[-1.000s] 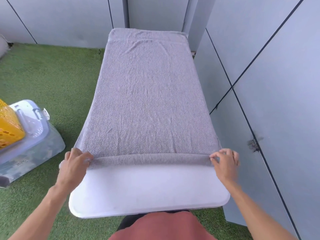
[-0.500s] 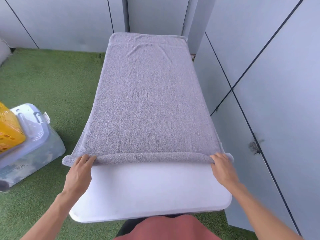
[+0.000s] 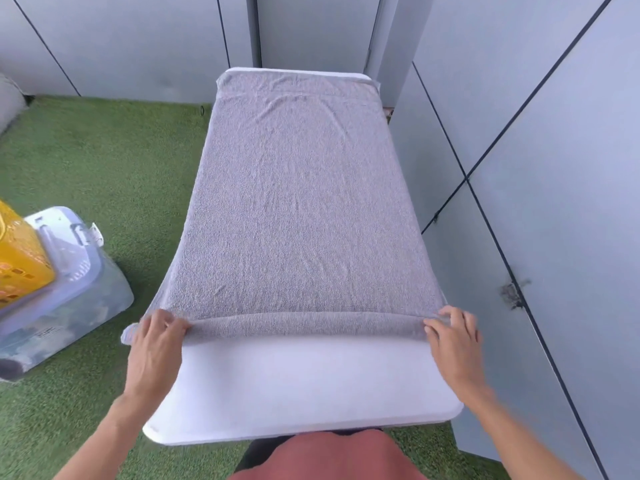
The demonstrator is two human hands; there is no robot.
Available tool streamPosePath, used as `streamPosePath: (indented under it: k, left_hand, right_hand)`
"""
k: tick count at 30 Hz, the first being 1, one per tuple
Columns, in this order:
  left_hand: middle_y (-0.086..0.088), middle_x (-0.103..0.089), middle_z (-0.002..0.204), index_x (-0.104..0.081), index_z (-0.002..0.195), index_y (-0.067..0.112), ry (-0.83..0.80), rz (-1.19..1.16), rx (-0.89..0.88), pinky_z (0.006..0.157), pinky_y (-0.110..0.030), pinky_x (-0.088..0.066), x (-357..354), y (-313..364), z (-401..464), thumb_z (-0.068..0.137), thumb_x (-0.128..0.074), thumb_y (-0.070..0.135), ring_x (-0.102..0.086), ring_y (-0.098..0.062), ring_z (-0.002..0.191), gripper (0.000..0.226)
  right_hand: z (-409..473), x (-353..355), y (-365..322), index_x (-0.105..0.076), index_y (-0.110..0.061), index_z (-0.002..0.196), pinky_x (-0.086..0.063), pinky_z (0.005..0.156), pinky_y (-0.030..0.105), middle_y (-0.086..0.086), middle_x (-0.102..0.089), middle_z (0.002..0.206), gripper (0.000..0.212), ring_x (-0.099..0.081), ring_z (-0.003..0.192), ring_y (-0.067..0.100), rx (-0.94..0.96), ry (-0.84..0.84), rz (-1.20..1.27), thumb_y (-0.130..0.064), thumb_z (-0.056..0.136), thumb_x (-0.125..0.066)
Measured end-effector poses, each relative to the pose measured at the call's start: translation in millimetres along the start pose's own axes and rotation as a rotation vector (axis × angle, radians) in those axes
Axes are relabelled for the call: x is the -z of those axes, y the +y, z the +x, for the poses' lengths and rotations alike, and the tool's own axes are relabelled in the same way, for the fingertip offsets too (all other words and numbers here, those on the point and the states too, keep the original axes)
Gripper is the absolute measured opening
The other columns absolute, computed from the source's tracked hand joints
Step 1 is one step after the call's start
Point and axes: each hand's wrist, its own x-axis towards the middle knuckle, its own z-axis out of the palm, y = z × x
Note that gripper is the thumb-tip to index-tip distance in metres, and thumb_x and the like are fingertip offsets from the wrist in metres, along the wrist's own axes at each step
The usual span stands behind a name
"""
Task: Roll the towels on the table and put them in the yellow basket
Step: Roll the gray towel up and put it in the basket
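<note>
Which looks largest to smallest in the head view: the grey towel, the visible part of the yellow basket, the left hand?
1. grey towel, by far the largest.
2. yellow basket, cut off by the frame.
3. left hand, though near the camera; close to the basket's visible part.

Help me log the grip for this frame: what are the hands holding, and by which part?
Both hold the grey towel by its rolled near edge: the left hand at the left end, the right hand at the right end.
</note>
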Motion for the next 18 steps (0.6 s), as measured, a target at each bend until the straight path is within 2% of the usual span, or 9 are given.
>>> streamPosePath:
  k: [1,3,5,7,10,14,16,18]
  left_hand:
    - [-0.014,-0.052,0.098,-0.065,0.098,0.004,0.005,0.04,-0.031,0.069,-0.046,-0.045,-7,-1,-9,0.074,-0.067,-0.011,-0.045,-0.033,0.084,0.028]
    - [-0.017,-0.051,0.109,-0.06,0.114,0.0,-0.019,0.067,-0.056,0.076,-0.048,-0.049,-19,-2,-25,0.071,-0.07,-0.009,-0.048,-0.037,0.092,0.045]
    - [-0.019,-0.049,0.117,-0.053,0.125,-0.003,-0.041,0.063,-0.081,0.083,-0.05,-0.051,-27,-5,-26,0.069,-0.072,-0.011,-0.048,-0.039,0.102,0.06]
    - [-0.016,-0.05,0.115,-0.053,0.124,-0.001,-0.072,0.032,-0.048,0.083,-0.049,-0.052,-27,-3,-14,0.07,-0.068,-0.015,-0.049,-0.037,0.102,0.058]
    - [-0.012,-0.053,0.102,-0.058,0.109,0.003,-0.124,-0.018,0.006,0.075,-0.048,-0.051,-21,-1,10,0.072,-0.06,-0.02,-0.05,-0.034,0.094,0.044]
    - [-0.007,-0.054,0.09,-0.061,0.1,0.005,-0.239,-0.029,0.001,0.072,-0.044,-0.046,-17,-14,13,0.079,-0.053,-0.016,-0.053,-0.034,0.091,0.031]
    - [-0.007,-0.059,0.097,-0.064,0.108,0.006,-0.329,-0.062,0.017,0.076,-0.039,-0.045,-13,-19,7,0.083,-0.051,-0.011,-0.056,-0.032,0.094,0.032]
    - [-0.007,-0.064,0.109,-0.063,0.119,0.014,-0.457,-0.121,0.074,0.081,-0.036,-0.045,-6,-23,10,0.089,-0.052,-0.002,-0.059,-0.03,0.102,0.036]
  right_hand:
    - [-8,-1,-2,-0.073,-0.017,0.095,-0.04,0.09,0.043,0.007,-0.057,0.111,0.015,-0.045,0.105,0.03,0.048,0.014,-0.062,-0.022,0.083,-0.066]
    - [-21,-4,-4,-0.068,-0.012,0.112,-0.044,0.092,0.045,0.009,-0.055,0.117,0.04,-0.046,0.109,0.032,0.077,-0.075,-0.099,-0.027,0.076,-0.076]
    - [-17,-9,-3,-0.064,-0.008,0.118,-0.047,0.092,0.046,0.009,-0.054,0.118,0.054,-0.047,0.111,0.032,0.064,-0.14,-0.082,-0.023,0.07,-0.081]
    - [-2,-13,-4,-0.066,-0.005,0.115,-0.047,0.093,0.045,0.011,-0.056,0.114,0.048,-0.05,0.109,0.034,0.024,-0.168,-0.026,-0.008,0.069,-0.079]
    - [19,-12,-4,-0.067,-0.003,0.11,-0.044,0.095,0.043,0.01,-0.06,0.107,0.037,-0.055,0.108,0.035,0.007,-0.24,0.025,0.005,0.074,-0.068]
    - [21,-2,10,-0.065,-0.01,0.116,-0.038,0.096,0.036,0.006,-0.06,0.111,0.034,-0.052,0.114,0.028,0.038,-0.392,0.03,0.001,0.086,-0.056]
    - [21,5,24,-0.065,-0.018,0.114,-0.039,0.091,0.033,0.001,-0.059,0.104,0.031,-0.055,0.11,0.025,0.064,-0.591,0.055,-0.005,0.087,-0.055]
    - [26,16,30,-0.064,-0.024,0.109,-0.042,0.084,0.027,-0.005,-0.061,0.101,0.028,-0.059,0.104,0.017,-0.027,-0.768,0.202,-0.008,0.086,-0.061]
